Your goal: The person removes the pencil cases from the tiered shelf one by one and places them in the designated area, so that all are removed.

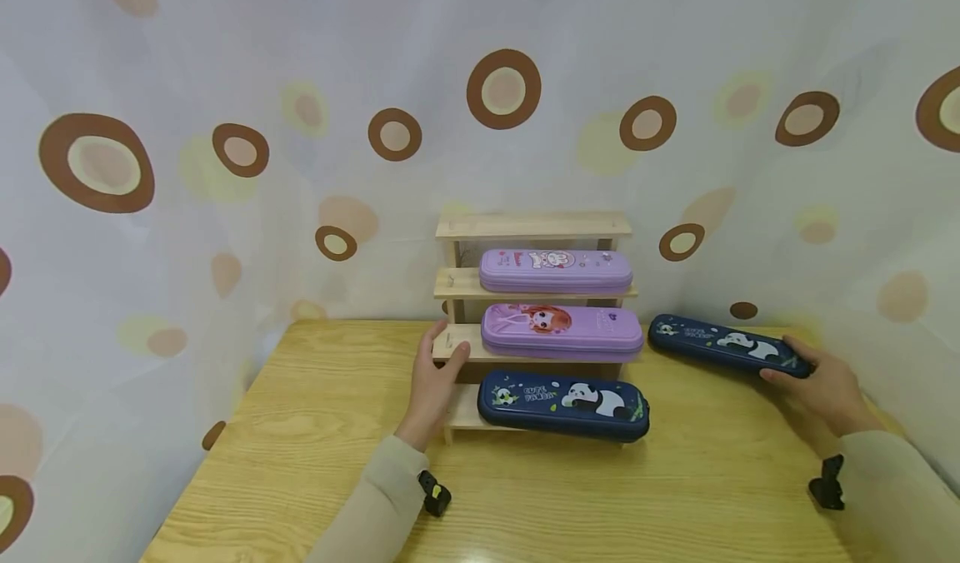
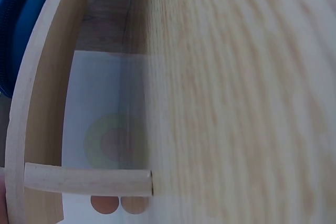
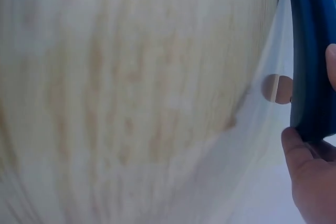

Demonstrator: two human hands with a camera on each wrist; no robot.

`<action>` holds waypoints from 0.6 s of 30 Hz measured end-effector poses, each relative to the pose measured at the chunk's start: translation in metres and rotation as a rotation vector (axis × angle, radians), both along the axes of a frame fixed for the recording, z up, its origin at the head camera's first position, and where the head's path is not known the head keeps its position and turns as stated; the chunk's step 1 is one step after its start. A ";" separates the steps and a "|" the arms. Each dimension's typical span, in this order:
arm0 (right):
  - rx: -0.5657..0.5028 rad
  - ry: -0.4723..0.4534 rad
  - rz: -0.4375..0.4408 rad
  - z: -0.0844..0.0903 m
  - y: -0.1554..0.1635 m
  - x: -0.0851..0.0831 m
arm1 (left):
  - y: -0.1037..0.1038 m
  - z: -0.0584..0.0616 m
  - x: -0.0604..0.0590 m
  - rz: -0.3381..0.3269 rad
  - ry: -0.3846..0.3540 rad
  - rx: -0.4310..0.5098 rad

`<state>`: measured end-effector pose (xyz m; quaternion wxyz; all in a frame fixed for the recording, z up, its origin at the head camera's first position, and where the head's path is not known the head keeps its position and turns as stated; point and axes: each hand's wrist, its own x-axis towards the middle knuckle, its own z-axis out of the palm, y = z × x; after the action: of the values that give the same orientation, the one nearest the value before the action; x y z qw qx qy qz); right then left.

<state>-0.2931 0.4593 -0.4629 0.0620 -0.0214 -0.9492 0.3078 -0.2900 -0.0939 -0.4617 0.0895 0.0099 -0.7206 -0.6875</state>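
My right hand (image 1: 823,388) grips the right end of a dark blue panda pencil case (image 1: 727,345), thumb on the near side and fingers on the far side. In the right wrist view, the blue case (image 3: 312,51) is at the right edge with fingertips around its lower end. My left hand (image 1: 435,380) holds the left end of a stepped wooden rack (image 1: 457,342), thumb and fingers either side of one step. A second panda pencil case (image 1: 562,405) lies on the lowest step. Above it are a purple case with a girl (image 1: 562,330) and a lilac case (image 1: 555,270).
The rack's top step (image 1: 532,225) stands at the back, near a curtain (image 1: 300,88) patterned with brown rings. A wood-grain table (image 1: 315,430) carries the rack. Black wrist cameras hang at both sleeves.
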 end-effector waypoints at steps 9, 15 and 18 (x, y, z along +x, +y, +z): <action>0.049 0.000 0.032 -0.015 0.007 -0.010 | 0.001 0.000 -0.002 0.004 0.004 -0.009; -0.019 -0.068 0.033 -0.019 0.009 -0.009 | 0.001 0.001 0.000 0.005 0.000 -0.026; -0.036 -0.095 0.043 -0.016 0.006 -0.008 | 0.000 0.001 0.000 0.014 0.002 -0.025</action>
<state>-0.3014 0.4649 -0.4786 0.0097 -0.0166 -0.9455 0.3250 -0.2898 -0.0936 -0.4608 0.0952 0.0134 -0.7289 -0.6778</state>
